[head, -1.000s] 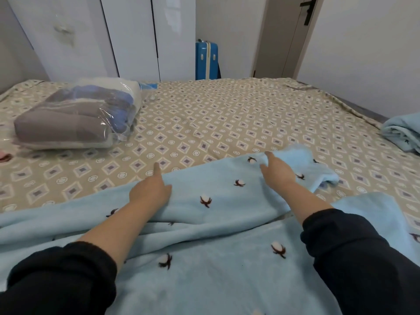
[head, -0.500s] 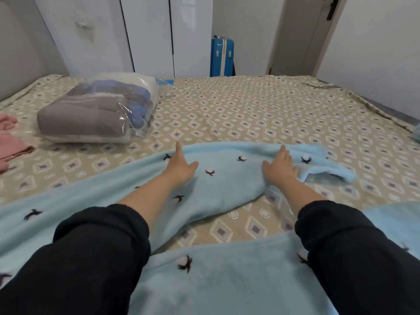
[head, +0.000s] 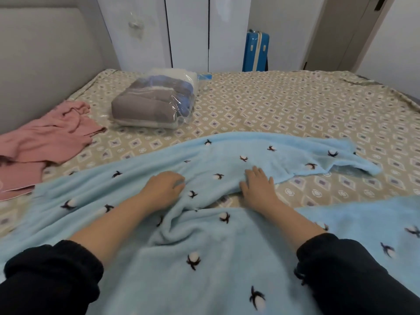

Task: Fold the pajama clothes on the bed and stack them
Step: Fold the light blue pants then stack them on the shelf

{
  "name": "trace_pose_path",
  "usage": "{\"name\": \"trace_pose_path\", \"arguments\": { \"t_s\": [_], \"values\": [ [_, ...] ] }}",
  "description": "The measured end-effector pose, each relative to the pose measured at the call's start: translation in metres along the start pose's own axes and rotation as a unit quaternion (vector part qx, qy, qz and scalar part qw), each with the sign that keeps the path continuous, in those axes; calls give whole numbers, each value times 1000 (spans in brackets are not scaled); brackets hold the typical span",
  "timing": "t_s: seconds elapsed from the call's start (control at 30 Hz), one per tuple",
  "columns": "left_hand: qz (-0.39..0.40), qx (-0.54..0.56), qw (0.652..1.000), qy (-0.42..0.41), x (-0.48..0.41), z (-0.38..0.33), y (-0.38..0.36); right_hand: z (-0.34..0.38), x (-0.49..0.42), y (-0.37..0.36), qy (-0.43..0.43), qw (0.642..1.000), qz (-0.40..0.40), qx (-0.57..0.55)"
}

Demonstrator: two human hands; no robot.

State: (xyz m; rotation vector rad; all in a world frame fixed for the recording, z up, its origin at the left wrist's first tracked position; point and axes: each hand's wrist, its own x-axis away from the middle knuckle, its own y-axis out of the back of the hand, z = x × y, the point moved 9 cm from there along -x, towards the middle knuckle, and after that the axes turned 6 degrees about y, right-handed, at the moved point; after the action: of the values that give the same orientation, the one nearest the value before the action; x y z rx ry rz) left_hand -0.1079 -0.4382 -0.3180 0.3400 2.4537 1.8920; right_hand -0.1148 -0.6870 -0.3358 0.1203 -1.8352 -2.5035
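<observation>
Bedroom with a patterned bed [head: 272, 105], light-blue fleece pajama [head: 227, 160] spread across its near half, both hands on it.

Left hand [head: 163, 189] with fingers curled into the fleece, gripping a bunched fold near the middle. Right hand [head: 259, 187] a little to its right, palm down, fingers straight, pressed flat near the fabric's edge. Hands apart, a ridge of gathered cloth between them. Dark sleeves pushed up both forearms at the near edge. Far strip of the pajama stretched to the right, ending in a loose flap on the sheet. Pink garment [head: 45, 137] crumpled at the left by the grey headboard [head: 45, 53]. Clear bag of folded bedding [head: 156, 103] farther back. Blue suitcase [head: 255, 52] upright beyond the far edge of the bed, between white wardrobe [head: 188, 30] and door [head: 341, 30].
</observation>
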Motion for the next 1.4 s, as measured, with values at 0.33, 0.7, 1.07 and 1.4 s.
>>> {"name": "trace_pose_path", "arguments": {
  "t_s": [0.33,0.7,1.07,1.4],
  "values": [
    [13,-105,966,236,88,158,-14,67,91,-53,-4,997,3,81],
    [0,-102,986,132,163,137,-41,144,143,-57,62,998,-22,-1],
    [-99,-41,939,328,251,236,7,174,178,-87,-19,995,84,54],
    [-137,48,920,364,317,270,16,209,193,-97,102,989,69,84]
  ]
}}
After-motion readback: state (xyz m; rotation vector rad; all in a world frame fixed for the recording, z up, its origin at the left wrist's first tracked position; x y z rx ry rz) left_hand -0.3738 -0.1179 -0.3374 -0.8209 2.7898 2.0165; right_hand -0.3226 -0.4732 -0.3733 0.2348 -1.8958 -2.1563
